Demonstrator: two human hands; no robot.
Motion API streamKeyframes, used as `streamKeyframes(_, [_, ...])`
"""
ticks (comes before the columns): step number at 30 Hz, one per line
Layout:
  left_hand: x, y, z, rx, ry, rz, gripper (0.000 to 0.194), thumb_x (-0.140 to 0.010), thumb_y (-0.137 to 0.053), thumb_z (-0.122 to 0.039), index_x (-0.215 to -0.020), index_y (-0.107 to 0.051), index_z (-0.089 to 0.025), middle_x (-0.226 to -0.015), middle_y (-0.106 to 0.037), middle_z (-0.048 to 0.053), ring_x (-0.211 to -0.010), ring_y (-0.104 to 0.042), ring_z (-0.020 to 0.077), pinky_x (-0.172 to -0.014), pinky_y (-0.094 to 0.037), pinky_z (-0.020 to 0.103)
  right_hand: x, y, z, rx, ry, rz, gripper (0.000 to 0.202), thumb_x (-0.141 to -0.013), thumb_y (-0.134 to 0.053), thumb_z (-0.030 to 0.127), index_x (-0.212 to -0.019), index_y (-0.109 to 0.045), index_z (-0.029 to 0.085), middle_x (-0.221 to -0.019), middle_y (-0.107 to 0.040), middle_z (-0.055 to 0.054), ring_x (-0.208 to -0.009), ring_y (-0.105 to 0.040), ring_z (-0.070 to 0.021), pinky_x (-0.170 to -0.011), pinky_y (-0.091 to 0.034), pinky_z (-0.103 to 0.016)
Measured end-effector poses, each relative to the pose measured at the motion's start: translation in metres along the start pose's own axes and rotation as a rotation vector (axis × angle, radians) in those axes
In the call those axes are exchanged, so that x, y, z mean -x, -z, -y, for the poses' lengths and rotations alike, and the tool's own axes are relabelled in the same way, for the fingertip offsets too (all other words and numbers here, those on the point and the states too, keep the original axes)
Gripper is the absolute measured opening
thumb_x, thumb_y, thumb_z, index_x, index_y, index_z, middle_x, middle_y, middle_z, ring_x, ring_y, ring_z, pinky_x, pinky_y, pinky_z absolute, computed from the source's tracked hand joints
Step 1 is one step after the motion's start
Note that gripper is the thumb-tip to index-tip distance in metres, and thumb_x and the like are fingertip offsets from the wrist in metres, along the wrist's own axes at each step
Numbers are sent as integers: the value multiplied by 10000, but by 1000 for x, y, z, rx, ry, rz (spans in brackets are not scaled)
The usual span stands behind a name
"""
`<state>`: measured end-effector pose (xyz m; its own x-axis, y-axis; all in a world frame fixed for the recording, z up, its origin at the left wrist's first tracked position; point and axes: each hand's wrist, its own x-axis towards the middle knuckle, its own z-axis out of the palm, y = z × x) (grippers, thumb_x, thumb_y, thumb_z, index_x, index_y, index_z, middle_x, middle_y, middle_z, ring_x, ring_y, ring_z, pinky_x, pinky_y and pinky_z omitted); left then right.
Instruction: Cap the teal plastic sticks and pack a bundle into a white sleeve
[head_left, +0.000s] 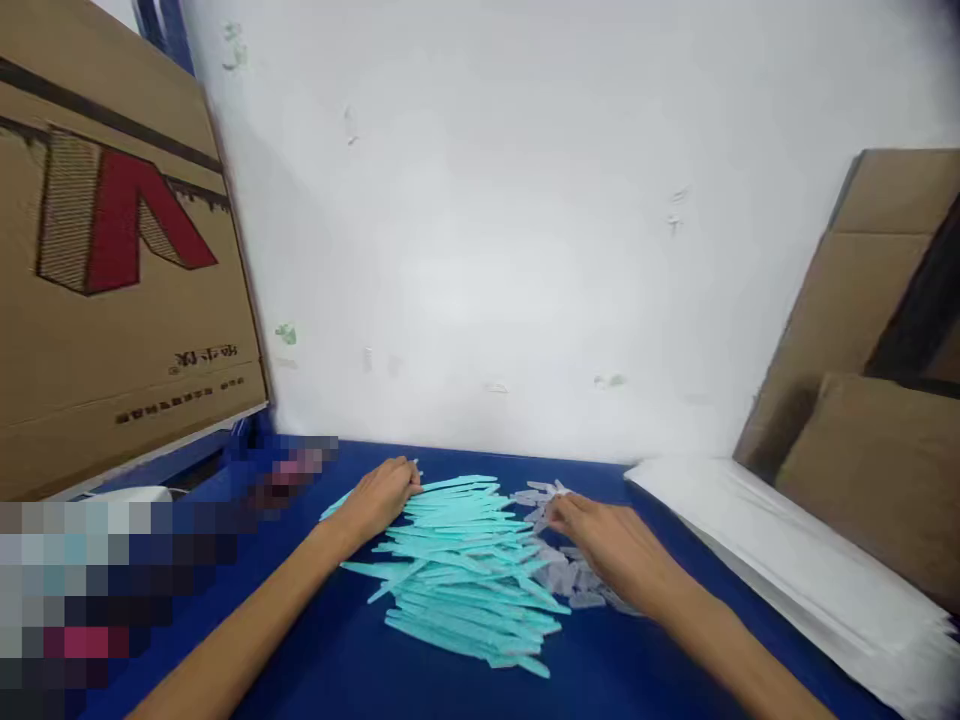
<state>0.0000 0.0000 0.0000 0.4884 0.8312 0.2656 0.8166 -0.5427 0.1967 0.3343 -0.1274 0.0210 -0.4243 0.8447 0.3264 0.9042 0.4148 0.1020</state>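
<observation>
Many long, thin turquoise strips [465,580] lie in a loose pile on the blue table surface [315,640]. My left hand [386,492] is at the pile's upper left edge, its fingers curled together; a small pale tip shows just beyond them, too small to identify. To the right of the strips is a heap of small translucent pieces [566,575]. My right hand [589,525] is over the upper part of that heap with thumb and fingers pinched, and what they grip is hidden.
A large cardboard box [135,330] stands at the left. White sheets [795,560] are stacked at the right, beside more cardboard [885,460]. A white wall [480,220] rises behind the table. The lower left is pixelated.
</observation>
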Motion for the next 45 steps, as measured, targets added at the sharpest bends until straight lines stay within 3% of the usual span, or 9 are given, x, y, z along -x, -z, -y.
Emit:
streamKeyframes(4, [3, 7, -4, 16, 9, -6, 102, -927, -519, -240, -919, -612, -198, -988, -664, 72, -953, -613, 236, -768, -414, 280, -1, 9, 2, 25, 0, -27, 167, -1023, -359, 189, -1062, -519, 216, -813, -703, -20, -537, -609, -158, -489, -250, -269])
streamKeyframes(8, [4, 14, -8, 42, 51, -5, 73, -894, -562, -227, -866, -630, -221, -928, -688, 35, -864, -636, 215, -663, -379, 255, -2, 10, 7, 18, 1, -101, 235, -1037, -351, 267, -1145, -556, 230, -889, -725, -46, -539, -639, -165, -465, -285, -258])
streamKeyframes(14, [6, 17, -9, 72, 53, -5, 91, -904, -546, -245, -903, -635, -226, -892, -682, 16, -817, -631, 194, -655, -368, 250, -2, 11, 13, -47, 6, -176, 316, -1046, -348, 330, -1155, -637, 263, -895, -734, -48, -572, -662, -152, -501, -379, -223])
streamKeyframes(18, [7, 16, -10, 78, 29, -3, 134, -914, -530, -266, -982, -639, -230, -906, -672, 22, -826, -620, 197, -665, -377, 253, -2, 11, 14, -81, 19, -169, 327, -1047, -353, 338, -1138, -658, 265, -879, -733, -45, -616, -675, -160, -528, -405, -226])
streamKeyframes(27, [6, 13, -5, 85, 42, -10, 118, -909, -534, -270, -915, -638, -215, -948, -673, 45, -914, -631, 217, -704, -392, 260, -1, 7, 15, -121, 16, -134, 308, -1038, -382, 337, -1106, -677, 275, -849, -727, -30, -661, -680, -169, -551, -413, -231])
streamKeyframes(37, [6, 14, -6, 82, 37, -47, 130, -909, -525, -283, -847, -620, -219, -888, -680, 39, -841, -641, 213, -669, -387, 263, 0, 8, 16, -106, 31, -127, 292, -1023, -423, 311, -1112, -698, 270, -904, -750, -47, -735, -718, -190, -603, -487, -246])
streamKeyframes(41, [5, 20, -7, 79, 9, -113, 153, -951, -464, -287, -875, -577, -217, -887, -668, 36, -842, -622, 210, -697, -387, 274, -1, 6, 12, -85, -17, -210, 312, -1033, -404, 321, -1138, -689, 247, -976, -761, -59, -741, -732, -201, -587, -505, -257])
streamKeyframes(45, [5, 29, -18, 88, -47, -171, 162, -989, -425, -301, -910, -543, -222, -882, -651, 18, -792, -601, 188, -696, -378, 273, -1, 7, 11, -137, -47, -381, 326, -1034, -422, 359, -1134, -706, 234, -957, -774, -53, -846, -743, -212, -641, -528, -256])
